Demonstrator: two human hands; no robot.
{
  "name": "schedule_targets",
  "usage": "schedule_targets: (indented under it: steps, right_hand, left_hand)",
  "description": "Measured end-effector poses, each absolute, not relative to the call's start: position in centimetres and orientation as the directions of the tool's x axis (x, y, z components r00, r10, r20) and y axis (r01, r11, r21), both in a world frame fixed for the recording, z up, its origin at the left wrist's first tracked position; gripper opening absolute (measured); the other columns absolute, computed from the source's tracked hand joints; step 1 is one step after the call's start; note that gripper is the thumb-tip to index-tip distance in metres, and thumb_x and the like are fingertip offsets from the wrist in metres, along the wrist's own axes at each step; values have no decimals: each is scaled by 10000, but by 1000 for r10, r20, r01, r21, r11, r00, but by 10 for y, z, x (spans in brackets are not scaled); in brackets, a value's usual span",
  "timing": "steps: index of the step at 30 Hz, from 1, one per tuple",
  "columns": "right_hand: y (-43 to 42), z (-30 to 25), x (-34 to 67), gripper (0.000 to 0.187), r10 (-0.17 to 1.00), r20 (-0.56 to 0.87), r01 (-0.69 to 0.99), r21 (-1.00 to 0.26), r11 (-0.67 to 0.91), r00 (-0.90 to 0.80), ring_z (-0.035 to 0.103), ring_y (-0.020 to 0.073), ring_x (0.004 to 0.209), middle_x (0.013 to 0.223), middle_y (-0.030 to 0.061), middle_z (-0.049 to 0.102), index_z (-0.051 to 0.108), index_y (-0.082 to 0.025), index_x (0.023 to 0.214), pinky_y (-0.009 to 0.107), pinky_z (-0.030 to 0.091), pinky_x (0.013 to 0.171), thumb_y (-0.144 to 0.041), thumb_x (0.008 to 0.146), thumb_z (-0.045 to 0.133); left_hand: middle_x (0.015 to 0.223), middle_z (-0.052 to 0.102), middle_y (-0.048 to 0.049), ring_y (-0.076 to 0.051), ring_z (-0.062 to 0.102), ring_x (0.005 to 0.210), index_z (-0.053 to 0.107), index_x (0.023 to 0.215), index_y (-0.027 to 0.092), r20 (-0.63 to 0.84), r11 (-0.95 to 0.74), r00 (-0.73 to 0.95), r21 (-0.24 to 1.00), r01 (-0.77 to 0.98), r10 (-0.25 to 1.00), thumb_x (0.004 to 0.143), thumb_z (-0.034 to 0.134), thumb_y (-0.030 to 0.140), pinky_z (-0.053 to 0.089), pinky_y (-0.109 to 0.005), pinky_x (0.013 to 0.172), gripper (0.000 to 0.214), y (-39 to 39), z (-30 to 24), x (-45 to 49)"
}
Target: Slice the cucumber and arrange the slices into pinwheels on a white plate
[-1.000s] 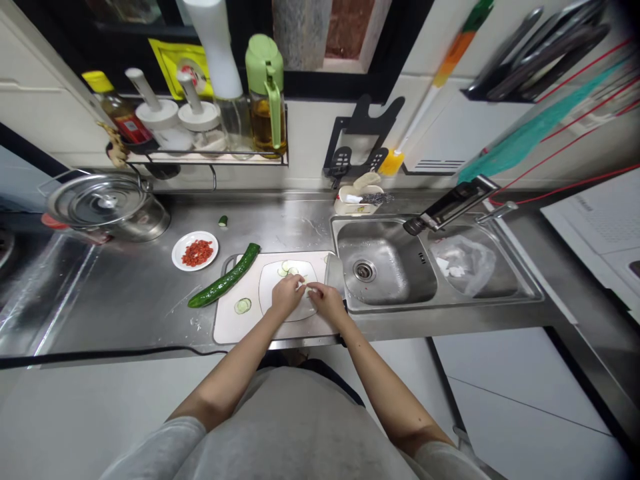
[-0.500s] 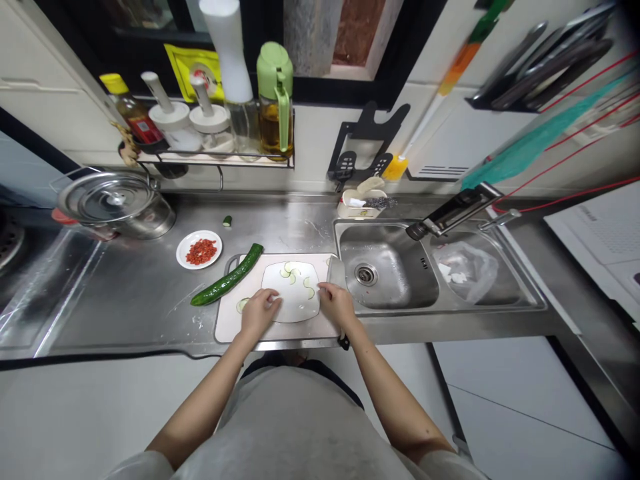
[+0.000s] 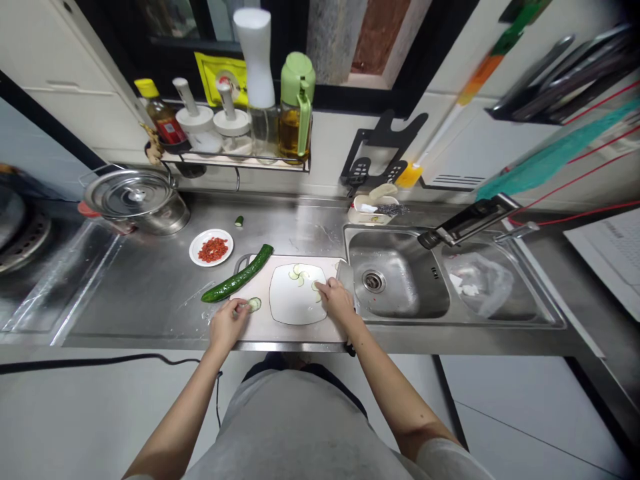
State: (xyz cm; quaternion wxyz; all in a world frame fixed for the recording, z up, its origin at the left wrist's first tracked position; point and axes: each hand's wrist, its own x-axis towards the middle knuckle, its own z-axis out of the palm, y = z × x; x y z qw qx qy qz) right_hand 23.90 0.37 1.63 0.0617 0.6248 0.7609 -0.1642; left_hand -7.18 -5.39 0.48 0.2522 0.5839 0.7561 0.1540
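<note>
A white, rounded-square plate rests on the pale cutting board. Several thin, half-moon cucumber slices fan out near its far edge. At the plate's right rim, the fingers of my right hand are pinched together at another cucumber slice. My left hand is left of the plate, thumb and fingers closed at the edge of a few cucumber slices on the board. A whole cucumber lies slanted across the board's left edge. A knife lies beside my right hand, partly hidden by it.
A small plate of chopped red pieces and a cucumber end sit behind the cucumber. To the left stands a lidded steel pot. The double sink adjoins the board's right side. Bottles and jars line a rack above.
My left hand has moved left, from the plate's near-left edge to the slices on the board. My right fingers have come in over the plate's right rim to a slice. The view has shifted slightly.
</note>
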Motion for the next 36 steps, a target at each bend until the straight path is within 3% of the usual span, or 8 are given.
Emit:
schedule_targets:
  steps: [20,30,36]
  right_hand:
    - [4,14,237,385,922,-314,971,-146,189,-227,506,197,940,1032,84,544,542,-352,1301,258,375,720,-318,972,346]
    - [-15,15,249,361,986,-156,943,-334,2,-57,556,177,915,1023,77,607,609,-222,1225,246,380,773,-282,950,384]
    - [-34,1,245,339,987,-118,923,-381,59,-112,581,178,870,971,75,623,632,-208,1163,248,400,747,-261,918,404]
  left_hand:
    - [850,652,-11,-161,580,727,664,975,247,-229,302,-215,486,820,950,828,511,405,363,-240,619,265,-59,-5,-74]
    - [991,648,-37,-184,603,791,631,1078,249,-270,348,-254,402,847,929,841,505,423,385,-260,636,319,-59,-13,-63]
    - [1060,643,-55,-198,615,831,623,1110,239,-250,345,-260,410,844,933,852,503,359,406,-271,670,310,-57,-22,-58]
